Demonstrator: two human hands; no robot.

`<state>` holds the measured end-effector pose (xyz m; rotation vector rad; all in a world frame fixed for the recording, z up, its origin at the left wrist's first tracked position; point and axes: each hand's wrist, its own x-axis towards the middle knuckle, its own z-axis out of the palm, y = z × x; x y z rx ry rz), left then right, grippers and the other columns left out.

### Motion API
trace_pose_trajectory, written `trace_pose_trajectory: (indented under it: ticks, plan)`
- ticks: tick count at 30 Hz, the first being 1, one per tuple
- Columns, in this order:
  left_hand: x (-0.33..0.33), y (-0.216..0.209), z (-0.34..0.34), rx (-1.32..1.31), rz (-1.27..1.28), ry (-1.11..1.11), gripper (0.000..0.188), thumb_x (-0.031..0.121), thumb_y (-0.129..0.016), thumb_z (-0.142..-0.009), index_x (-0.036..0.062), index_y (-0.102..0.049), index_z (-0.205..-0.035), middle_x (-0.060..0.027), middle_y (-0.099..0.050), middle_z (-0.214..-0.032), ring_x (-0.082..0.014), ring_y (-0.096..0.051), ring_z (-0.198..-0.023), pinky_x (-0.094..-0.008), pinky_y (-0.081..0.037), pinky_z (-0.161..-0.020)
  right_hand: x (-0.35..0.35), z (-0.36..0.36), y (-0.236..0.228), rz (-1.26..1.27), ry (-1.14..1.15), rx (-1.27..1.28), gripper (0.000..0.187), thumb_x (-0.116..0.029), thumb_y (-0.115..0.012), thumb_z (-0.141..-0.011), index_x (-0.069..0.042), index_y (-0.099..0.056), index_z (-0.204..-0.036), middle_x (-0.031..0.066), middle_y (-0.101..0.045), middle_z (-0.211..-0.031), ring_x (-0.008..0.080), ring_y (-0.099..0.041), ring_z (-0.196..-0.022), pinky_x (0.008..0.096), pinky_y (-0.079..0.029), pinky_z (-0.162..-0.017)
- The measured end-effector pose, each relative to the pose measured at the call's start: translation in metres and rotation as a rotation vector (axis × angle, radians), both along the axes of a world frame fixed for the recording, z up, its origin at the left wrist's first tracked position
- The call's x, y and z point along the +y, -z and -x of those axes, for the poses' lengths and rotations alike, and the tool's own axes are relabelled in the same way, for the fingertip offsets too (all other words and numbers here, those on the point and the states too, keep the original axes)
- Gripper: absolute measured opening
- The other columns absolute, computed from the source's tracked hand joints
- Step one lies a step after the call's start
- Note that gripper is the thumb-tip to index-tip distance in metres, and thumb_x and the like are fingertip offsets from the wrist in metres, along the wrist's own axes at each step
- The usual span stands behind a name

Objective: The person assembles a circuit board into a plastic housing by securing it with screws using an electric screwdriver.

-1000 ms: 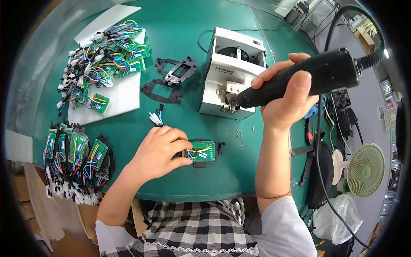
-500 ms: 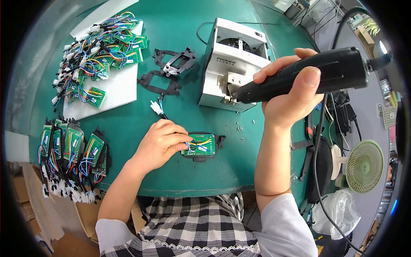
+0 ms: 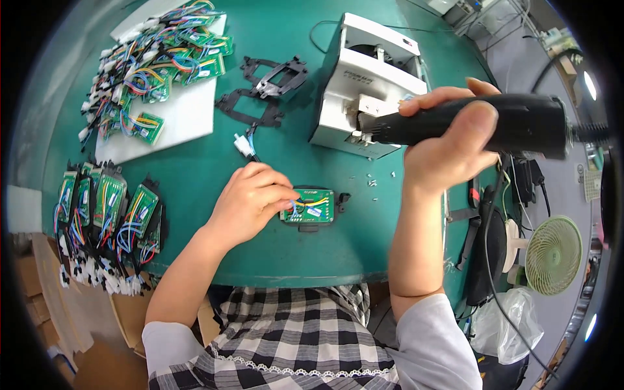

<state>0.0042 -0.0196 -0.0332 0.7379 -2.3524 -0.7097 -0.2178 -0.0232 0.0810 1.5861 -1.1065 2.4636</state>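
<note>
My right hand (image 3: pixel 448 146) is wrapped round a black electric screwdriver (image 3: pixel 520 125). The driver lies nearly level, its front end at the small metal outlet of a white screw feeder (image 3: pixel 338 120); the bit's very tip is hard to make out. My left hand (image 3: pixel 255 200) pinches the left edge of a green circuit board (image 3: pixel 318 209) and its wires. This board sits in a black plastic frame (image 3: pixel 308 227) flat on the green table. From beneath my left fingers the cable runs away to a white connector (image 3: pixel 244 145).
Loose screws (image 3: pixel 372 182) lie before the feeder. Bare black frames (image 3: pixel 257 107) rest behind my left hand. Wired boards (image 3: pixel 149 123) are heaped on white foam (image 3: pixel 185 120) at the far left, with several framed boards (image 3: pixel 110 201) nearer. A green fan (image 3: pixel 552 255) stands at the right.
The whole view has shifted slightly. The screwdriver's rear end has dropped, so it lies more level, while its front stays at the feeder outlet. My left hand keeps its place on the board.
</note>
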Motion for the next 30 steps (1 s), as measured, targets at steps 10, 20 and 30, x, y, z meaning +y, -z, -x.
trace_pose_trajectory:
  ticks: [10, 20, 30]
  plan:
    - [0.001, 0.004, -0.002, -0.021, -0.008, -0.014, 0.016, 0.016, -0.074, -0.075, 0.0137, -0.073, -0.091, 0.0025, -0.065, -0.096, -0.0217, -0.054, -0.098, -0.0369, -0.044, -0.087, 0.003, 0.0, 0.0, -0.056, -0.103, 0.037, 0.057, -0.045, -0.06, -0.089, 0.008, -0.046, -0.102, 0.0101, -0.059, -0.059, 0.0164, -0.057, -0.044, 0.0247, -0.047, -0.05]
    - [0.001, 0.005, -0.001, 0.005, 0.045, -0.026, 0.013, 0.018, -0.072, -0.076, 0.0127, -0.072, -0.088, 0.0024, -0.064, -0.091, -0.0197, -0.057, -0.095, -0.0352, -0.048, -0.085, 0.044, -0.062, 0.028, -0.483, -0.411, 0.05, 0.078, -0.064, -0.054, -0.085, 0.007, -0.038, -0.112, 0.0134, -0.057, -0.062, 0.0206, -0.056, -0.044, 0.0284, -0.047, -0.042]
    - [0.0, 0.01, -0.002, 0.048, 0.044, -0.016, 0.009, 0.013, -0.07, -0.077, 0.0105, -0.068, -0.086, 0.0022, -0.064, -0.094, -0.0191, -0.059, -0.098, -0.0356, -0.045, -0.084, 0.038, -0.076, 0.045, -0.457, -0.397, 0.144, 0.073, -0.061, -0.055, -0.086, 0.007, -0.041, -0.107, 0.0101, -0.059, -0.06, 0.015, -0.056, -0.045, 0.022, -0.042, -0.043]
